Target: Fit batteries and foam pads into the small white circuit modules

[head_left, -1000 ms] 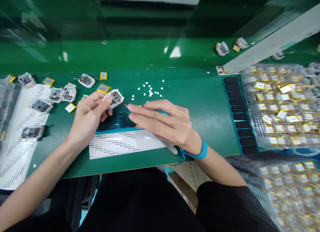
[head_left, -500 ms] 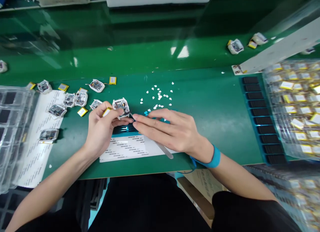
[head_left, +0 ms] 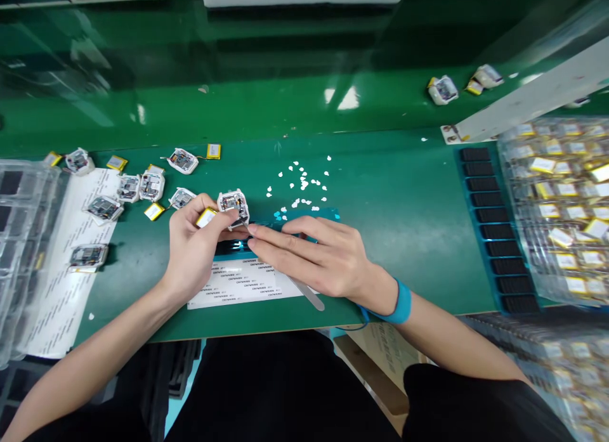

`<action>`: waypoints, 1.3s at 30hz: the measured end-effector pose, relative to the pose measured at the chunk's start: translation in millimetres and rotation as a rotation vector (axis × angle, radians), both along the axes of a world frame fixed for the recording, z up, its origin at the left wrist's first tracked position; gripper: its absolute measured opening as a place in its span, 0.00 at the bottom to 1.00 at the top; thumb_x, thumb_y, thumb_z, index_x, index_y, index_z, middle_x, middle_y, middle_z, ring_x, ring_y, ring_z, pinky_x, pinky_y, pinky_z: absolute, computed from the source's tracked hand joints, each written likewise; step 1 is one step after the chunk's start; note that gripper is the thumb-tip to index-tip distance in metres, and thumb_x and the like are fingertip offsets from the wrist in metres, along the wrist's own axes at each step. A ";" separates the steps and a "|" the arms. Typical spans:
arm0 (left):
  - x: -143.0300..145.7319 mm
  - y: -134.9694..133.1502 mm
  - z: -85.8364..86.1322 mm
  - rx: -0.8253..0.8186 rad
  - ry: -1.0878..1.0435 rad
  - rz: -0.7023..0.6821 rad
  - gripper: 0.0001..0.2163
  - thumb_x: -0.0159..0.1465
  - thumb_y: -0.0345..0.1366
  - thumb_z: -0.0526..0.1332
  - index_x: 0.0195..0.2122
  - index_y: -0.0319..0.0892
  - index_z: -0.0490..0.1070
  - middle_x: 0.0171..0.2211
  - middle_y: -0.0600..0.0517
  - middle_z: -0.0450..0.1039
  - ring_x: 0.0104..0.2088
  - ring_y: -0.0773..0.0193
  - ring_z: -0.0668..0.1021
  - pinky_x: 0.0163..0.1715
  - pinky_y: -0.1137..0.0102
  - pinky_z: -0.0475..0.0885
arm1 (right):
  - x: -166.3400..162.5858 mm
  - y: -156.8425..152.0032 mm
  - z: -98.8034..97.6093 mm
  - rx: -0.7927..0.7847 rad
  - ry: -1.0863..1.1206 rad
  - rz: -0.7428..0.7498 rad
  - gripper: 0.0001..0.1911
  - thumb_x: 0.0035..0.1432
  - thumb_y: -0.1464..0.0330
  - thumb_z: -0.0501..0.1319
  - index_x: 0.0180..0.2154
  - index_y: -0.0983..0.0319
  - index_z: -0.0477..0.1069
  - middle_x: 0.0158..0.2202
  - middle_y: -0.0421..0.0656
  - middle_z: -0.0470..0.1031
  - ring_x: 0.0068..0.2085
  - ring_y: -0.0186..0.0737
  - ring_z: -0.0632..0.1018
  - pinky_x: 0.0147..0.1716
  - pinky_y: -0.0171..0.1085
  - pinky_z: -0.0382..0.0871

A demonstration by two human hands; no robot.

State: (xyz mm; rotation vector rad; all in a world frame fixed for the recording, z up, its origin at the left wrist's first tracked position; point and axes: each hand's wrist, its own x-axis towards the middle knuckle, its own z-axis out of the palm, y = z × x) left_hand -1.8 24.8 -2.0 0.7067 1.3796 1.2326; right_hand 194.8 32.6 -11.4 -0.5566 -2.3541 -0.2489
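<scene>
1. Nearest the front edge of the bench (head_left: 404, 195), the right hand (head_left: 328, 258), with a blue wrist strap (head_left: 402, 302), has its fingers closed together on metal tweezers (head_left: 307, 294). The tip meets the small white module (head_left: 233, 206).
2. The left hand (head_left: 195, 248) has its fingers clamped on that module's sides, holding it just above the bench, left of the middle. A yellow battery (head_left: 205, 217) sits against the thumb.
3. Under both hands lie a printed label sheet (head_left: 238, 283) and a blue tray (head_left: 328, 214), mostly hidden.
4. Just beyond, white scraps (head_left: 302, 179) are scattered over the middle of the bench.
5. Toward the left end, open modules (head_left: 102, 207) with loose batteries lie on and beside a white paper sheet (head_left: 71, 283). A clear tray (head_left: 19, 239) sits at the left edge.
6. At the right end, a strip of black pads (head_left: 490, 226) borders stacked clear trays (head_left: 556, 207) full of yellow-labelled parts. By this look, one module is in hand, a handful are laid out, and far more wait in the stacks.
7. Toward the far right corner, two more modules (head_left: 442, 90) lie beside a white bar (head_left: 533, 96).
</scene>
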 end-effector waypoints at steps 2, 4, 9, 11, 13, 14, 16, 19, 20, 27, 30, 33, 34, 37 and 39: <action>0.2 -0.1 -0.2 -0.004 0.005 0.001 0.12 0.50 0.31 0.70 0.21 0.42 0.65 0.21 0.59 0.67 0.22 0.70 0.74 0.24 0.72 0.79 | 0.3 -0.5 -0.3 -0.004 -0.005 0.006 0.09 0.64 0.71 0.66 0.46 0.59 0.80 0.52 0.35 0.81 0.36 0.34 0.75 0.27 0.35 0.71; 0.2 0.0 -0.5 -0.009 0.004 -0.001 0.13 0.49 0.31 0.71 0.21 0.42 0.64 0.21 0.59 0.67 0.22 0.70 0.73 0.24 0.72 0.79 | 0.4 -1.1 -0.5 -0.011 -0.011 0.009 0.09 0.64 0.71 0.66 0.46 0.59 0.80 0.52 0.36 0.81 0.36 0.34 0.75 0.26 0.35 0.69; 0.2 -0.2 -1.5 -0.005 -0.008 -0.019 0.14 0.49 0.31 0.72 0.21 0.42 0.64 0.21 0.59 0.66 0.22 0.71 0.71 0.25 0.72 0.79 | 0.0 -2.4 0.1 -0.015 -0.008 0.005 0.09 0.63 0.71 0.67 0.45 0.61 0.80 0.51 0.35 0.82 0.36 0.35 0.75 0.26 0.35 0.69; 0.4 -0.5 -1.8 0.000 -0.008 -0.018 0.14 0.49 0.31 0.72 0.21 0.42 0.65 0.21 0.59 0.66 0.23 0.71 0.71 0.25 0.72 0.79 | 0.1 -2.7 0.7 -0.021 -0.013 0.008 0.09 0.63 0.71 0.67 0.46 0.61 0.80 0.51 0.36 0.82 0.36 0.35 0.76 0.27 0.36 0.71; 0.5 -1.0 -1.8 0.005 0.002 -0.018 0.13 0.49 0.31 0.72 0.21 0.42 0.65 0.21 0.59 0.66 0.23 0.70 0.71 0.25 0.72 0.79 | 0.7 -3.0 1.6 -0.030 -0.028 0.012 0.09 0.64 0.71 0.66 0.46 0.61 0.80 0.52 0.37 0.81 0.37 0.35 0.76 0.28 0.36 0.71; 0.4 -1.2 -1.8 0.010 0.010 -0.020 0.13 0.49 0.32 0.72 0.21 0.42 0.65 0.21 0.59 0.66 0.23 0.70 0.71 0.25 0.71 0.79 | 1.1 -3.2 1.9 -0.035 -0.037 0.015 0.09 0.64 0.72 0.65 0.46 0.61 0.80 0.52 0.37 0.81 0.37 0.35 0.76 0.28 0.36 0.71; -0.1 -1.5 -2.2 0.020 0.029 -0.030 0.13 0.50 0.32 0.72 0.22 0.42 0.65 0.21 0.59 0.66 0.22 0.70 0.71 0.25 0.71 0.79 | 1.9 -3.7 2.6 -0.048 -0.048 0.027 0.09 0.64 0.73 0.65 0.46 0.61 0.80 0.52 0.39 0.81 0.38 0.35 0.77 0.29 0.36 0.71; -1.4 -1.9 -3.9 0.053 0.082 -0.045 0.13 0.51 0.33 0.72 0.23 0.42 0.66 0.19 0.60 0.64 0.21 0.71 0.70 0.25 0.72 0.79 | 2.4 -4.4 3.2 -0.067 -0.041 0.043 0.11 0.63 0.73 0.66 0.47 0.63 0.79 0.51 0.41 0.82 0.37 0.36 0.77 0.28 0.36 0.72; -1.7 -1.9 -4.7 0.063 0.099 -0.051 0.12 0.52 0.33 0.72 0.23 0.42 0.67 0.20 0.60 0.66 0.20 0.71 0.71 0.25 0.72 0.79 | 2.3 -4.5 3.5 -0.070 -0.037 0.040 0.11 0.63 0.73 0.66 0.47 0.63 0.79 0.51 0.41 0.82 0.37 0.35 0.77 0.28 0.36 0.72; 0.3 -2.9 -6.3 0.158 0.155 -0.069 0.10 0.56 0.34 0.72 0.37 0.41 0.77 0.34 0.52 0.79 0.29 0.66 0.80 0.25 0.73 0.80 | 2.3 -4.5 6.5 -0.067 0.001 -0.010 0.12 0.65 0.72 0.64 0.50 0.65 0.78 0.52 0.41 0.81 0.37 0.36 0.79 0.33 0.36 0.78; -0.2 -3.1 -5.5 0.185 0.142 -0.065 0.09 0.56 0.34 0.72 0.38 0.42 0.76 0.33 0.53 0.79 0.28 0.66 0.81 0.26 0.73 0.81 | 3.2 -3.3 6.6 -0.060 0.017 0.003 0.11 0.66 0.72 0.63 0.49 0.63 0.78 0.52 0.41 0.81 0.37 0.35 0.79 0.33 0.35 0.79; -1.7 -1.8 -5.4 0.185 0.140 -0.061 0.10 0.56 0.34 0.72 0.37 0.43 0.76 0.32 0.54 0.79 0.28 0.66 0.81 0.28 0.71 0.83 | 3.3 -1.9 6.1 -0.080 0.015 0.010 0.10 0.66 0.73 0.63 0.48 0.63 0.78 0.51 0.40 0.82 0.36 0.34 0.79 0.33 0.35 0.79; -2.3 -1.0 -5.2 0.180 0.135 -0.065 0.10 0.56 0.35 0.73 0.37 0.43 0.75 0.32 0.54 0.79 0.28 0.66 0.81 0.28 0.71 0.83 | 3.1 -1.5 5.9 -0.091 0.017 0.008 0.10 0.66 0.73 0.63 0.48 0.63 0.78 0.51 0.40 0.82 0.36 0.34 0.79 0.34 0.35 0.79; -4.0 1.2 -3.3 0.164 0.096 -0.090 0.13 0.55 0.37 0.74 0.38 0.41 0.74 0.32 0.53 0.79 0.27 0.65 0.82 0.29 0.71 0.84 | 2.5 0.0 5.3 -0.097 0.035 0.001 0.10 0.66 0.74 0.62 0.48 0.64 0.78 0.51 0.40 0.82 0.36 0.34 0.79 0.34 0.35 0.79; -5.8 2.4 -1.4 0.163 0.086 -0.098 0.14 0.55 0.37 0.75 0.38 0.41 0.74 0.33 0.53 0.80 0.27 0.65 0.83 0.31 0.71 0.84 | 2.1 1.0 4.6 -0.074 0.046 -0.010 0.10 0.66 0.74 0.63 0.48 0.64 0.78 0.50 0.40 0.82 0.35 0.34 0.78 0.33 0.35 0.78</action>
